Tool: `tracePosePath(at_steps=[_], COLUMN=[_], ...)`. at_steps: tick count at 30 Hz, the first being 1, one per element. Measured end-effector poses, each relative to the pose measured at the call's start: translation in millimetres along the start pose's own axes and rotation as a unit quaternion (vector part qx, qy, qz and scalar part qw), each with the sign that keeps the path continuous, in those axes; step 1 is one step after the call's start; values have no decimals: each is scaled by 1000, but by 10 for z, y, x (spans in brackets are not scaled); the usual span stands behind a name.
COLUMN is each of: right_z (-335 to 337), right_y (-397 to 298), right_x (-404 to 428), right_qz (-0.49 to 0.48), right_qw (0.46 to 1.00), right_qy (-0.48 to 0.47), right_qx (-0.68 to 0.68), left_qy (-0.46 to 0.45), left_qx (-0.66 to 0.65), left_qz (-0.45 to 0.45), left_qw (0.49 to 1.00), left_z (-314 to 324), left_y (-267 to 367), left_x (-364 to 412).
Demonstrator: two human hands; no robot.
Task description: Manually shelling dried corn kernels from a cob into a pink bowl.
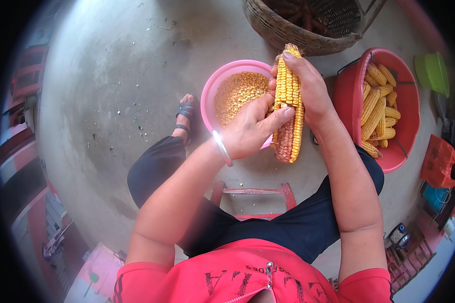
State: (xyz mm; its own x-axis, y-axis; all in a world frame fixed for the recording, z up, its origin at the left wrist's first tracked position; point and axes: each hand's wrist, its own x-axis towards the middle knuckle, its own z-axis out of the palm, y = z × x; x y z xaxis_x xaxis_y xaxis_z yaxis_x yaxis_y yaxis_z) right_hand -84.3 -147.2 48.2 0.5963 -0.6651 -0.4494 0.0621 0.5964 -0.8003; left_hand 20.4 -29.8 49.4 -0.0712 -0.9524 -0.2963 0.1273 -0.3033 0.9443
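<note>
An ear of dried yellow corn [288, 89] is held upright in the picture above a pink basin. My right hand [314, 85] grips its upper right side, the thumb near the tip. My left hand [256, 123], with a silver bangle at the wrist, presses its thumb on the kernels at mid-ear; some of its fingers are hidden behind the ear. Below that thumb a reddish bare strip of cob shows, with rows of kernels still along the right edge. Loose corn kernels [239, 94] lie in the pink basin [207, 89] just left of the ear.
A red bucket [411, 117] with several ears of corn [375, 113] stands at the right. Behind it are a wicker basket [263, 24] holding reddish-brown cobs and a green plastic tub [432, 74]. A red wooden stool frame [252, 191] is between the legs. Scattered bits lie on the concrete floor [110, 113].
</note>
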Motion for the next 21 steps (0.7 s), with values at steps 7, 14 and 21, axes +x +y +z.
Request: tracePosePath(at_steps=[7,14,21], right_z=[-19,-9,-28], right_y=[-6,1,43], right_x=[4,10,16], right_qz=[-2,5,14], right_qw=[1000,1000,1000], right_qy=[-18,-5,-28], right_qx=[2,12,5], left_qy=[-11,-4,-4], left_qx=[-208,-83,-155], left_qz=[-68,-71,-93], left_qw=[976,994,984], left_z=[11,-14,-23], left_y=[115,129,10], left_x=[-31,-26,-62])
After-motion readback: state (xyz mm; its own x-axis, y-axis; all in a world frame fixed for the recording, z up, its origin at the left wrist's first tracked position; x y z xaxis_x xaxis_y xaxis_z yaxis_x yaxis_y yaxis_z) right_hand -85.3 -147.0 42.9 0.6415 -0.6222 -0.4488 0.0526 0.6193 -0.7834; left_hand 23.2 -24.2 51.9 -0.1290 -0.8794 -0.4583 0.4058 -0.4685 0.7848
